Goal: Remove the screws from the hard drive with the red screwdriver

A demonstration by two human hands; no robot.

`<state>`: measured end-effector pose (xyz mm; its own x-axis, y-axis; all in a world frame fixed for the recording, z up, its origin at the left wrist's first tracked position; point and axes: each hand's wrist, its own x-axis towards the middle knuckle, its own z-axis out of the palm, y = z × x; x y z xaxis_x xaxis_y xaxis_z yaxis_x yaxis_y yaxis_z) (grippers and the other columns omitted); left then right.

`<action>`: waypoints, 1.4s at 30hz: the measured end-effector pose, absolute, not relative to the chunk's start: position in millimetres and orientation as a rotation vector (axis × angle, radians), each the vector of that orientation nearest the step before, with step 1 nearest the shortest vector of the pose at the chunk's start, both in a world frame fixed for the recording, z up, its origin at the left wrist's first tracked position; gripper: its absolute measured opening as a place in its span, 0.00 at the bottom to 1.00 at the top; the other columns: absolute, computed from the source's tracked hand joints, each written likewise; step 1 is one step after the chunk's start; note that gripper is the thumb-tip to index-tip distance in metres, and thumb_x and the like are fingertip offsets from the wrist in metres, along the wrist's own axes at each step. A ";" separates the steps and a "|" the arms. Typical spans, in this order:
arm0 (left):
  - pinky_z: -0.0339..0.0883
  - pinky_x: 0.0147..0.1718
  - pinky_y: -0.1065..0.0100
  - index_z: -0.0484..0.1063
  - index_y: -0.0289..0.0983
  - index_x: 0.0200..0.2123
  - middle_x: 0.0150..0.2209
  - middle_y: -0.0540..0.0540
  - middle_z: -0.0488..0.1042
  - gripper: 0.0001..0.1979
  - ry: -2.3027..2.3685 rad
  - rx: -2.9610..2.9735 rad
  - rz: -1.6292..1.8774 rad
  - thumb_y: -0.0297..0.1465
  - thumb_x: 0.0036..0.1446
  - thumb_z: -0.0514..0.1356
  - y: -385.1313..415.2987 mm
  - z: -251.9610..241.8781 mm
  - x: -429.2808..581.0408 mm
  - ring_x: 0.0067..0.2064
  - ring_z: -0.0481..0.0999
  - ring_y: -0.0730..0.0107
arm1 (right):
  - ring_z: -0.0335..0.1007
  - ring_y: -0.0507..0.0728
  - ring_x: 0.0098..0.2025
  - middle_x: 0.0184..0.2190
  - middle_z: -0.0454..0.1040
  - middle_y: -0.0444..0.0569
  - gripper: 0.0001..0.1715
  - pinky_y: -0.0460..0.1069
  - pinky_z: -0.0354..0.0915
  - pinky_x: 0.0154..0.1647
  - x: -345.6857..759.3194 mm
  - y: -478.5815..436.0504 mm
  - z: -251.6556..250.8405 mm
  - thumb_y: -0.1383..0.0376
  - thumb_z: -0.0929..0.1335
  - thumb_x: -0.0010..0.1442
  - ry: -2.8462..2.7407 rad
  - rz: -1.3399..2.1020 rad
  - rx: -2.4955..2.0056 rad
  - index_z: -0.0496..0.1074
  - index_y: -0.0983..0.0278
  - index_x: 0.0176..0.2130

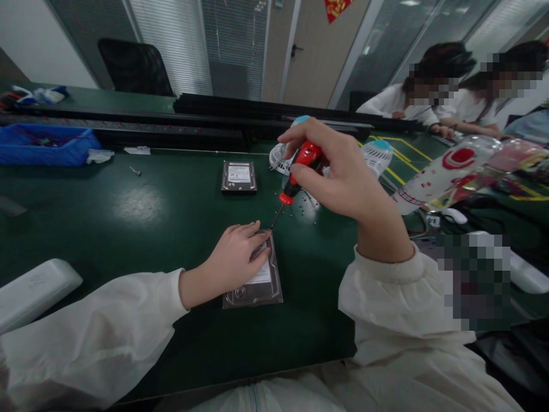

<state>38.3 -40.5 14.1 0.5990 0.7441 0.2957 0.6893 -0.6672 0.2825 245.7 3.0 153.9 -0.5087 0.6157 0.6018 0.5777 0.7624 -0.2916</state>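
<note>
The left hand (238,257) is lying flat, its grip open and clasping nothing, pressing on the near hard drive (261,289), which is sitting on the green worktop (150,217) just in front of the person. The right hand (343,171) is hovering above it, its grip wrapping tightly around a red-handled screwdriver (300,169) whose tip is meeting the drive's far right corner. A second hard drive (239,175) is lying farther back, with loose screws (306,209) and a small white fan (377,157) sitting to its right.

Metal hard drive (262,286), glossy green table (141,212)
</note>
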 end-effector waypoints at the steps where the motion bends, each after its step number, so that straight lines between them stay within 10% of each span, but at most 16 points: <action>1: 0.68 0.59 0.43 0.74 0.31 0.59 0.61 0.30 0.72 0.21 1.206 2.691 0.591 0.35 0.69 0.53 -40.6 14.5 38.6 0.63 0.72 0.49 | 0.73 0.55 0.42 0.43 0.77 0.49 0.15 0.54 0.69 0.45 246.0 3.3 153.8 0.65 0.66 0.61 -2.242 0.063 -0.890 0.71 0.62 0.48; 42: 0.68 0.59 0.44 0.73 0.32 0.60 0.61 0.31 0.73 0.23 1.212 2.710 0.539 0.36 0.68 0.53 -40.6 16.9 40.9 0.61 0.74 0.49 | 0.70 0.56 0.42 0.47 0.74 0.49 0.14 0.54 0.70 0.47 247.3 2.5 152.0 0.63 0.68 0.61 -2.186 0.109 -0.979 0.65 0.58 0.48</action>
<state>40.9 -40.6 16.9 0.6151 0.7409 0.2696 0.6966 -0.6709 0.2542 247.3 2.5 152.0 -0.4463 0.6768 0.5855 0.6154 0.7071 -0.3483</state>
